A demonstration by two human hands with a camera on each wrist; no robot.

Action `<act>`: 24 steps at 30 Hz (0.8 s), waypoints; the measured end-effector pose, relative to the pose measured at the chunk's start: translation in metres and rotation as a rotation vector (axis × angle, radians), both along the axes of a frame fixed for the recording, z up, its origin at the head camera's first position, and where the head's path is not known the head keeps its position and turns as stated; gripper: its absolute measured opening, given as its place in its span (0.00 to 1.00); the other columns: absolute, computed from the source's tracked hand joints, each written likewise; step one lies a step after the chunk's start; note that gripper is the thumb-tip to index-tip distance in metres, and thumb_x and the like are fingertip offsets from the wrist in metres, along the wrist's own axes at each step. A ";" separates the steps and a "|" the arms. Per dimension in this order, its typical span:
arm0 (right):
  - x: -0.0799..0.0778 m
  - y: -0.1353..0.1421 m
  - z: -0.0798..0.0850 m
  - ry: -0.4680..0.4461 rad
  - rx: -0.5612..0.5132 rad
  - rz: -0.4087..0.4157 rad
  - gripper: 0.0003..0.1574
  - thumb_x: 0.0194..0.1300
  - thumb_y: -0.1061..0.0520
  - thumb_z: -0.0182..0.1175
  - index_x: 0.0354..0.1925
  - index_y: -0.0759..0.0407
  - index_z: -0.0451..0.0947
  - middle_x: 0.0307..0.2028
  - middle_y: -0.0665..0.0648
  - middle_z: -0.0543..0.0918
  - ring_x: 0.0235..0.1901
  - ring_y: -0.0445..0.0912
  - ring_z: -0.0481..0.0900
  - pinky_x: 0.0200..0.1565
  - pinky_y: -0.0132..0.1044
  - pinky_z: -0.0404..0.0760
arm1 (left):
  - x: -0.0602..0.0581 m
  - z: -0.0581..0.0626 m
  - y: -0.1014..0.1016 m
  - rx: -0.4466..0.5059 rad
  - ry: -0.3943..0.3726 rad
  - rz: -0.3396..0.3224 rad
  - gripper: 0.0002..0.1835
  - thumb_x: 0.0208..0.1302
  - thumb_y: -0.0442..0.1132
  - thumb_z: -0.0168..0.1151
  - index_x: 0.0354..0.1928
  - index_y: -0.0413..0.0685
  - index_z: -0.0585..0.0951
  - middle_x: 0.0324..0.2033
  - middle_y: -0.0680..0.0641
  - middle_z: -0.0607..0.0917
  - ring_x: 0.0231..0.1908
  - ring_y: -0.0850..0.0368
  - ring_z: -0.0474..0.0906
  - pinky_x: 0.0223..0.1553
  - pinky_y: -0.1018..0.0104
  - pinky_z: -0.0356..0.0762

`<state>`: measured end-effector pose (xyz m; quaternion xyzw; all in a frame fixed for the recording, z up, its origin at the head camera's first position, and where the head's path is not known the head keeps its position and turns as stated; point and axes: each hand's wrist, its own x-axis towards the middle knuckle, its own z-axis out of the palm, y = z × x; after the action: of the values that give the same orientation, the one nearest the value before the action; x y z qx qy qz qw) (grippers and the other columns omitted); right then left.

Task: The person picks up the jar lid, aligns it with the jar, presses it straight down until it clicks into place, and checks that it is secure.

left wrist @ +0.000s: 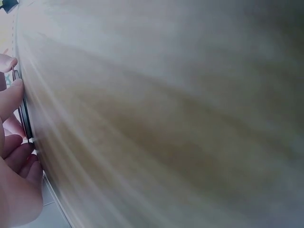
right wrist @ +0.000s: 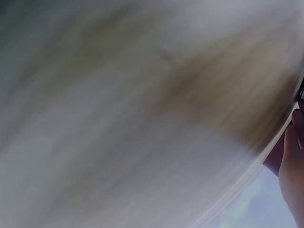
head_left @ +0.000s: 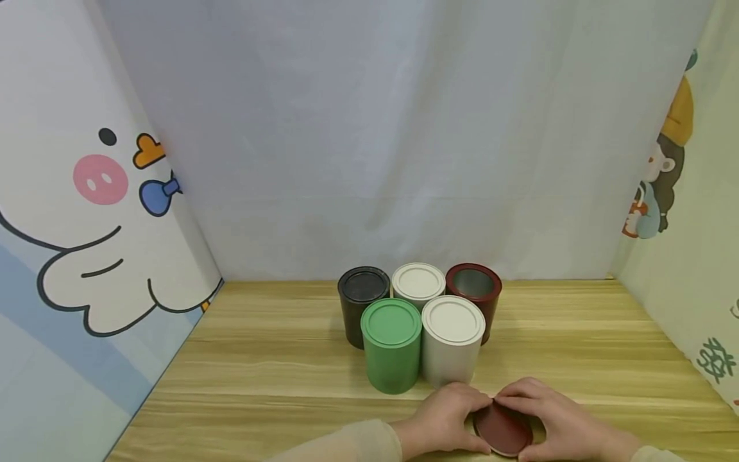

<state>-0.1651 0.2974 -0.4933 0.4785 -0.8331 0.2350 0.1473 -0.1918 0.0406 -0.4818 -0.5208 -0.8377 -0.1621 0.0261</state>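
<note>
A round dark red lid (head_left: 503, 433) is low on the wooden table, near its front edge in the head view. Its left edge is held by my left hand (head_left: 441, 420), thumb and fingers curved about it. On the opposite side my right hand (head_left: 568, 423) grips the rim the same way. In the left wrist view the left hand (left wrist: 19, 190) has fingers at the lid's thin dark edge (left wrist: 24, 116). The right wrist view catches only part of the right hand (right wrist: 292, 175), beside a dark red piece of the lid (right wrist: 275, 156).
Beyond the hands stands a cluster of cans: green (head_left: 392, 359), white (head_left: 450, 359), black (head_left: 353, 317), another white one (head_left: 418, 282) and dark red (head_left: 487, 314). The dark red can's top shows a grey inside. Cloth curtains (head_left: 369, 141) border the table.
</note>
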 end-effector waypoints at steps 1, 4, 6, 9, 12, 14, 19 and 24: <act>0.000 0.000 0.000 -0.009 -0.001 0.001 0.46 0.48 0.38 0.78 0.60 0.60 0.78 0.56 0.50 0.77 0.54 0.43 0.73 0.54 0.23 0.69 | 0.000 0.000 0.000 0.003 0.001 -0.001 0.29 0.55 0.59 0.73 0.54 0.52 0.83 0.47 0.62 0.84 0.47 0.73 0.75 0.54 0.83 0.64; 0.001 0.000 0.001 -0.055 -0.005 -0.002 0.46 0.49 0.40 0.78 0.61 0.60 0.78 0.56 0.51 0.77 0.55 0.42 0.72 0.53 0.26 0.72 | 0.001 0.002 -0.002 0.013 0.011 -0.007 0.28 0.54 0.59 0.74 0.53 0.52 0.83 0.46 0.61 0.84 0.46 0.73 0.76 0.53 0.83 0.64; 0.002 0.000 0.001 -0.071 -0.007 0.001 0.45 0.49 0.42 0.78 0.61 0.61 0.78 0.56 0.52 0.77 0.55 0.42 0.72 0.51 0.28 0.74 | 0.002 0.002 -0.002 0.023 0.008 -0.009 0.28 0.54 0.58 0.74 0.53 0.51 0.84 0.46 0.61 0.85 0.46 0.73 0.76 0.53 0.83 0.64; 0.003 0.001 0.002 -0.080 -0.017 -0.004 0.45 0.49 0.43 0.78 0.61 0.60 0.78 0.56 0.52 0.77 0.55 0.42 0.72 0.51 0.30 0.75 | 0.002 0.003 -0.001 0.042 0.001 -0.019 0.27 0.54 0.58 0.74 0.53 0.52 0.84 0.46 0.62 0.85 0.46 0.75 0.76 0.52 0.84 0.64; 0.003 0.001 0.004 -0.085 -0.035 0.002 0.45 0.49 0.44 0.78 0.61 0.60 0.78 0.56 0.52 0.77 0.54 0.43 0.73 0.50 0.31 0.76 | 0.002 0.003 -0.001 0.059 -0.017 -0.022 0.28 0.55 0.57 0.74 0.54 0.52 0.83 0.47 0.62 0.84 0.46 0.76 0.75 0.52 0.85 0.63; 0.003 0.001 0.005 -0.091 -0.041 0.001 0.45 0.48 0.45 0.78 0.62 0.59 0.77 0.56 0.51 0.77 0.55 0.43 0.73 0.50 0.31 0.76 | 0.002 0.003 -0.001 0.067 -0.025 -0.022 0.28 0.56 0.56 0.74 0.55 0.52 0.83 0.48 0.62 0.84 0.47 0.76 0.75 0.52 0.86 0.63; 0.004 0.001 0.010 -0.110 -0.033 -0.002 0.45 0.48 0.46 0.79 0.62 0.60 0.77 0.57 0.51 0.76 0.56 0.42 0.71 0.53 0.28 0.73 | 0.002 0.005 -0.002 0.087 -0.063 -0.010 0.29 0.57 0.55 0.73 0.58 0.51 0.81 0.50 0.61 0.83 0.49 0.75 0.74 0.53 0.85 0.62; 0.003 0.002 0.016 -0.101 -0.050 -0.021 0.46 0.47 0.46 0.80 0.62 0.60 0.76 0.57 0.52 0.75 0.57 0.42 0.71 0.53 0.26 0.72 | 0.001 0.010 -0.003 0.113 -0.086 0.007 0.31 0.58 0.54 0.73 0.60 0.48 0.80 0.52 0.58 0.83 0.50 0.73 0.75 0.54 0.84 0.64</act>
<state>-0.1616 0.2997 -0.4773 0.4536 -0.8383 0.2780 0.1193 -0.1907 0.0375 -0.4715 -0.5080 -0.8296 -0.2310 0.0201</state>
